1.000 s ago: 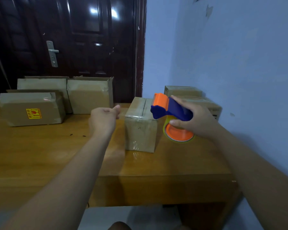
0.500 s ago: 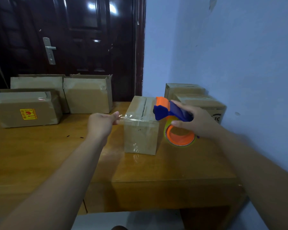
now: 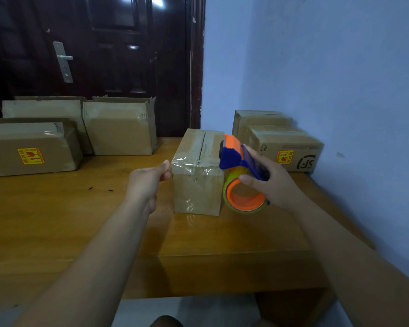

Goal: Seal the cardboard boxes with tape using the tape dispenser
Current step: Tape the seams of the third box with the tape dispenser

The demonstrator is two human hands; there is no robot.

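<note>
Tape (image 3: 194, 162) now stretched over centre box (image 3: 196, 192); left hand (image 3: 147, 182) pinches end, right hand (image 3: 275, 185) grips dispenser (image 3: 233, 155); six boxes (image 3: 33, 149).

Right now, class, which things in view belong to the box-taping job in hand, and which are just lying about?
In hand: small brown cardboard box; blue-and-orange tape dispenser, gripped by right hand; clear tape strip over its top edge, pinched by left hand.
Lying about: three brown cardboard boxes at left; two brown boxes by the wall; dark door.
</note>
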